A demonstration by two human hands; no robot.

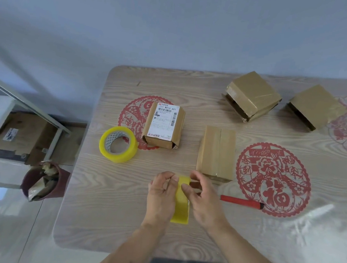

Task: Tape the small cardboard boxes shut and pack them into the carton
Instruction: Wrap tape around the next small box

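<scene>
A yellow tape roll stands on edge between my hands near the table's front. My left hand grips its left side. My right hand pinches at the tape's surface near the top of the roll. Just beyond my right hand lies a plain small box with tape along its seam. A labelled small box sits further left. Two more brown boxes, one and the other, rest at the back right. A second yellow tape roll lies flat at the left.
A red-handled cutter lies right of my hands. Red paper-cut decorations lie under the table's clear cover. On the floor to the left stand a bin with scraps and a large carton under a metal frame.
</scene>
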